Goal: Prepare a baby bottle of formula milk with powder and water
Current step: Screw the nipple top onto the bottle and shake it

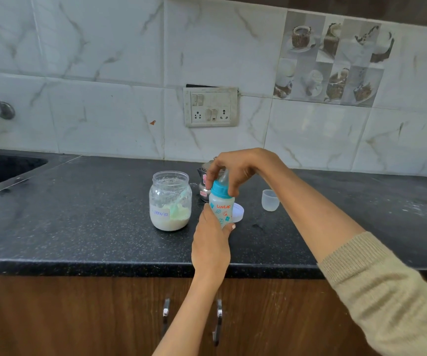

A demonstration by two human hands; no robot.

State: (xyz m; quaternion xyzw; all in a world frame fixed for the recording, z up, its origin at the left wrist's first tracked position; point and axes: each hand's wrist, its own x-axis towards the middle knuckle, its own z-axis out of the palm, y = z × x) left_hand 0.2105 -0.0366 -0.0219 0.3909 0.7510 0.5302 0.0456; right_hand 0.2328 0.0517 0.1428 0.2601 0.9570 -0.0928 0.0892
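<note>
My left hand [211, 242] grips the baby bottle [222, 210] (over the desk [79, 214]); my right hand [235, 168] pinches its blue collar [219, 189].

Counter [79, 222] is glossy black speckled stone; on it a clear plastic jar [170, 200] of matt white powder and, right of the jar, a translucent plastic bottle [222, 210] with a smooth blue plastic collar [219, 189]. Behind the bottle a shiny metal pot [203, 185], to its right a frosted plastic cap [269, 200]. Wall tiles [104, 73] behind the counter are glossy marble-look, cupboard doors [79, 317] below it brown wood grain with shiny metal handles [166, 310], sleeve [392, 296] is beige ribbed knit.
</note>
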